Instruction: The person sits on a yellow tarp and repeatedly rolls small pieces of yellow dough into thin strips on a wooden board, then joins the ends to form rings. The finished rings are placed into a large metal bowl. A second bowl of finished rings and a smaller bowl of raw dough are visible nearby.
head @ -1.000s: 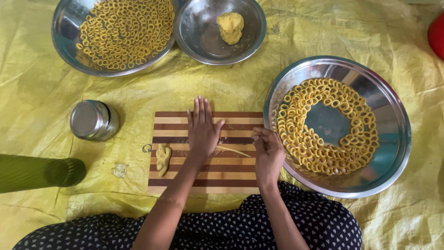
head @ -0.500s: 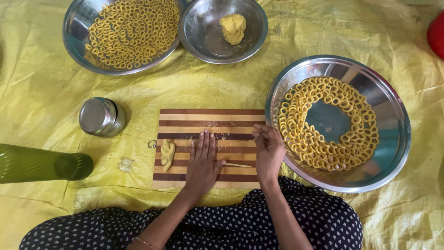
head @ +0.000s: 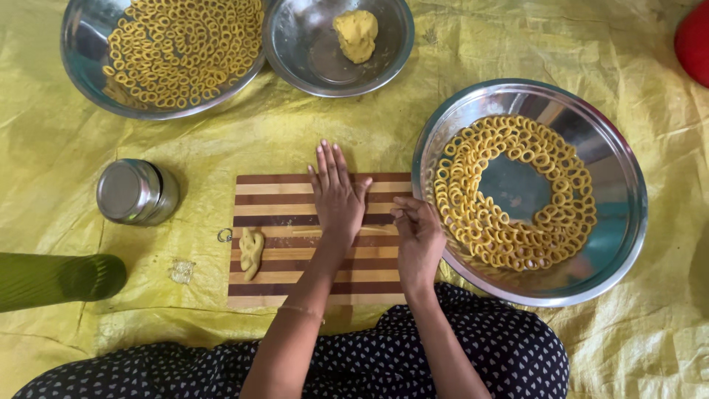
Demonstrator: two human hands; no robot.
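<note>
Your left hand [head: 337, 198] lies flat, fingers together and straight, pressing on a thin dough rope [head: 380, 230] across the middle of the striped cutting board [head: 273, 284]. Your right hand [head: 417, 238] rests just beside it at 3 o'clock, fingers loosely curled at the rope's end; whether it pinches the rope cannot be told. The rope is not yet a ring, so this piece is unfinished.

At 9 o'clock on the board sits one small dough piece [head: 251, 253], not yet rolled, with one scrap [head: 182, 270] on the yellow sheet [head: 310, 140] beyond the board's edge. Further at 9 o'clock: one green cylinder [head: 59, 279], lying down, and one steel container [head: 136, 191].

At 3 o'clock, one large steel pan [head: 620, 177] holds finished dough rings [head: 509, 244] — too many to count, set around a bare centre, so room remains.

At 12 o'clock, one small bowl [head: 303, 52] holds one dough lump [head: 355, 34] — stock still to work. At 11 o'clock, one more pan [head: 85, 59] is crowded with a ring pile [head: 185, 44], uncounted. One red object [head: 694, 41] shows at 2 o'clock.
</note>
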